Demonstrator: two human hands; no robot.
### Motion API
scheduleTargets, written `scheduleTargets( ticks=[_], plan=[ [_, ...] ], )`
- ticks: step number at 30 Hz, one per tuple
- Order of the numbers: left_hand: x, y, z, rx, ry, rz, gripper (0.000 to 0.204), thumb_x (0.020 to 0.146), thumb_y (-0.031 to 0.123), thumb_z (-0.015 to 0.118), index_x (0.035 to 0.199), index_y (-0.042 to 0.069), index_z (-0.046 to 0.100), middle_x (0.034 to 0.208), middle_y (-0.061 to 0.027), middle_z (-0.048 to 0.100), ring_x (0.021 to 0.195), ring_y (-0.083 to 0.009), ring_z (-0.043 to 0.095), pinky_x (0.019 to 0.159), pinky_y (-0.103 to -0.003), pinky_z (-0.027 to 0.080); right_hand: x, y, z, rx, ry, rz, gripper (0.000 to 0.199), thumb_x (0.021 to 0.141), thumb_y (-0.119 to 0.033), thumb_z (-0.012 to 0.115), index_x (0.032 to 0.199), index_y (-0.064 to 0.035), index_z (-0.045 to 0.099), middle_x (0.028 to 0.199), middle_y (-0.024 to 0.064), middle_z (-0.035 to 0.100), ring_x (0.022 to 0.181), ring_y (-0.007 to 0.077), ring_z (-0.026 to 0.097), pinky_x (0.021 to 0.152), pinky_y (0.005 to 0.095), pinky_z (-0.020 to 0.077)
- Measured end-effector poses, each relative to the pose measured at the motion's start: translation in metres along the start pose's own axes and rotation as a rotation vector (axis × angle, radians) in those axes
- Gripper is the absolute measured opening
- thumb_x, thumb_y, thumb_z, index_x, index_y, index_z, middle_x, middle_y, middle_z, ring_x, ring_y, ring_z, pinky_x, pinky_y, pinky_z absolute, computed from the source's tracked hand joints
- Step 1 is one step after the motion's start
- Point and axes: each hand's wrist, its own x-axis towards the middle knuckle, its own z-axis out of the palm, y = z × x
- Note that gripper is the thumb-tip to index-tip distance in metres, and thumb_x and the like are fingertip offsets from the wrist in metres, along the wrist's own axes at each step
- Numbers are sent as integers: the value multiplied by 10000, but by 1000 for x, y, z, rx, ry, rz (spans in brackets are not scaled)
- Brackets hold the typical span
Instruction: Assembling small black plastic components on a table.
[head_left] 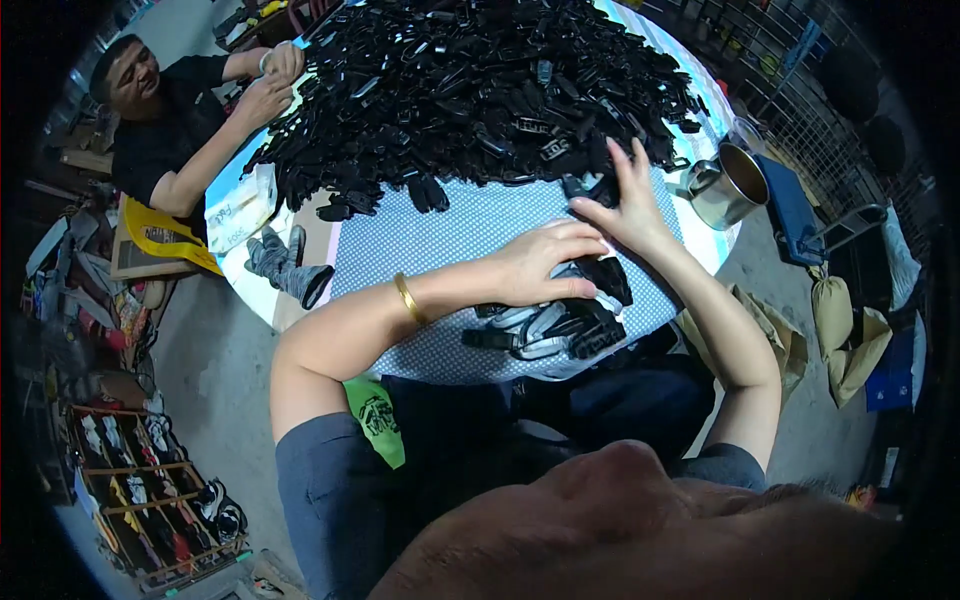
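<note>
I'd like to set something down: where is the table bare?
Patterned cloth lies bare between the black heap, grey glove and left forearm. Crowded: the far side, under the heap, and around the left hand, over a smaller pile.

head | left fisheye of worn pair | faces down, close above table (705,250)

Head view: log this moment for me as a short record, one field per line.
Left hand: curled over small heap; grip unclear
Right hand: thumb and fingers spread, at big pile's near edge
Big pile: black parts, far side of table
Small heap: black and gray parts, on cloth
Mug: metal, right of cloth
Glove: gray, left of cloth
Co-worker: beyond table's left side
</note>
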Motion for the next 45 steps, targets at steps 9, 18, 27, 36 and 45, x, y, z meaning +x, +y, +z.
scheduleTargets(
  ticks=[9, 18, 27, 36, 45],
  plan=[
    [4, 22, 16, 51, -150, 23, 592, 866, 439, 483, 1304, 53, 389, 1348, -197, 340, 1281, -348, 276, 1065, -453, 215, 29, -27, 37, -13, 45, -86, 922, 626, -438, 762, 1364, -129, 303, 1420, 282, 87, 1286, 472, 191, 1016, 501, 287],
    [11, 15, -3, 67, 71, -5, 356, 851, 208, 520, 1139, -1, 527, 1150, -157, 520, 1099, -300, 471, 956, -400, 372, 16, -29, -31, -5, 16, -162, 497, 741, -253, 682, 1185, -86, 535, 1300, 192, 419, 1154, 341, 467, 936, 393, 410],
    [-4, 7, -29, 556, 308, -161, 388, 710, 177, 696, 1022, -3, 548, 1052, -135, 481, 966, -293, 496, 814, -388, 436, -8, 30, -35, -658, -17, -82, 206, 735, -63, 557, 925, 0, 604, 822, 147, 573, 805, 309, 565, 696, 399, 479],
    [-30, 5, -44, 490, 177, -456, 307, 706, 197, 708, 888, -19, 588, 850, -158, 570, 809, -327, 563, 717, -389, 456, -6, -29, -41, 164, -184, -240, 251, 775, -100, 576, 1004, -8, 625, 865, 176, 640, 782, 315, 615, 719, 370, 489],
    [-15, 3, -57, 262, 371, -361, 240, 714, 98, 700, 913, -8, 616, 801, -72, 566, 637, -148, 535, 583, -269, 448, 44, -63, -15, 616, -321, -205, 393, 790, 19, 502, 1176, -43, 541, 930, 68, 626, 833, 120, 609, 734, 260, 499]
  ],
)
